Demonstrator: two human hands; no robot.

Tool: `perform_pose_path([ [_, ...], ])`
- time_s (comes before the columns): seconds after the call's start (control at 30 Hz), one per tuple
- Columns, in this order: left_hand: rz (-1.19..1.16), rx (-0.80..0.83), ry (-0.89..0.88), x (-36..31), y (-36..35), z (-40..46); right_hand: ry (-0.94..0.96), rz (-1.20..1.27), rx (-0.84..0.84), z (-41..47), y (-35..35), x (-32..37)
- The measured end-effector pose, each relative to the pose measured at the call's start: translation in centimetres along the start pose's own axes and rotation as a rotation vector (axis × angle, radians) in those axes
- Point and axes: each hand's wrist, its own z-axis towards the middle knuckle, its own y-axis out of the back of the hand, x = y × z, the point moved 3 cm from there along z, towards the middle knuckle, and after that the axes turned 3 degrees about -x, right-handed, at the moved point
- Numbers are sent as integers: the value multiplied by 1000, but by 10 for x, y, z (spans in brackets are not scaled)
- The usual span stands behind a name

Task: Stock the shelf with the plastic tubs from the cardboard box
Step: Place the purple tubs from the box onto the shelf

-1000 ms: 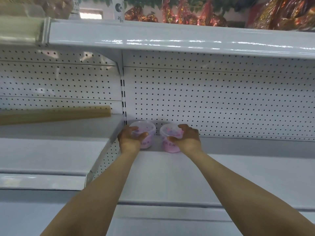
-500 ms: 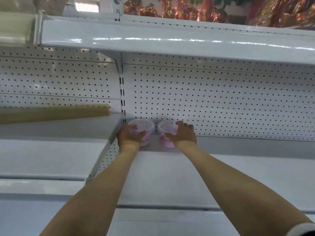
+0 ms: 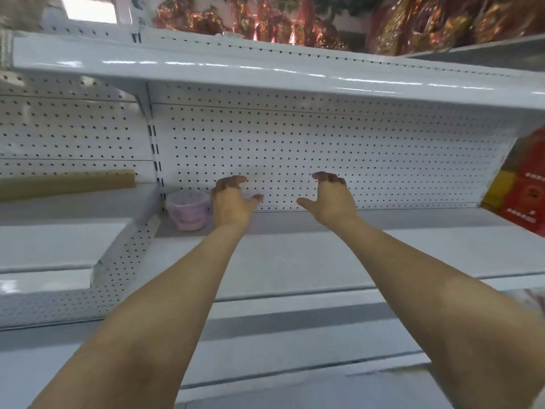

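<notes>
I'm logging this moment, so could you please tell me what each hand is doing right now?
Left hand: open, holding nothing, beside the plastic tub.
Right hand: open, holding nothing.

— What is lying over on the left?
— A tan roll (image 3: pixel 66 184) is resting against the pegboard back panel (image 3: pixel 324 154).
— And higher up?
— Shiny red-and-gold packages (image 3: pixel 250 22) are sitting above; red boxes (image 3: pixel 525 202) are standing at the right.

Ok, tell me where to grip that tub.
Grip the tub round its upper wall just under the lid rim, coming from the front: it stands upright at the shelf's back left corner, pegboard close behind, left hand at its right.
</notes>
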Motion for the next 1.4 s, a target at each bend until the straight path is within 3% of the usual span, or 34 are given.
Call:
perform_pose_path([
  [0.43, -247, 388, -173, -226, -138, -239, -347, -114, -135, -193, 220, -249],
  [0.73, -263, 642, -239, -313, -230, -391, -654, -148, -143, -322, 297, -386],
  [1.07, -172, 882, -281, -325, -369, -488, -918, -136, -73, -391, 284, -528],
  [1.23, -48, 1089, -257, -302, -469, -539, -1101, -94, 52, -416, 240, -619],
  [1.4, 95, 1375, -124, -252, -539, -583, -1302, 34, 262, -451, 169, -682],
])
